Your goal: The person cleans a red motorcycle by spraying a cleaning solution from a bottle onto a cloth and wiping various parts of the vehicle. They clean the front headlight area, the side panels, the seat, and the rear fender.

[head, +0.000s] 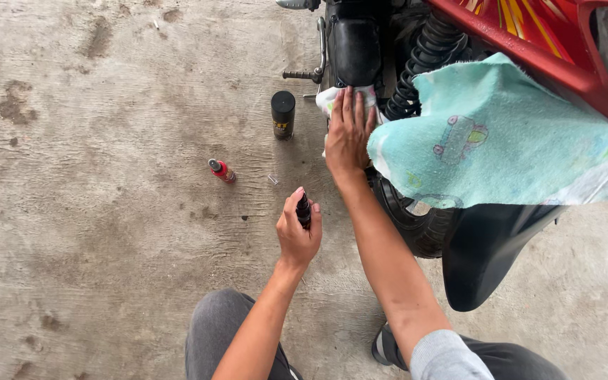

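My left hand (pixel 298 229) is closed around a small dark spray bottle (pixel 304 209), held upright above the concrete floor. My right hand (pixel 348 130) lies flat, fingers together, pressing a pale cloth (pixel 326 98) against the black lower part (pixel 353 49) of a red motorcycle (pixel 529 42), beside the coil spring (pixel 423 60) of its rear shock. A large light-blue towel (pixel 501 141) with a printed picture hangs over the motorcycle's side to the right of that hand.
A black spray can (pixel 283 114) stands upright on the floor left of the motorcycle. A small red bottle (pixel 221 169) lies on its side further left. The rear tyre (pixel 416 222) and black mudguard (pixel 490 253) sit close to my knees.
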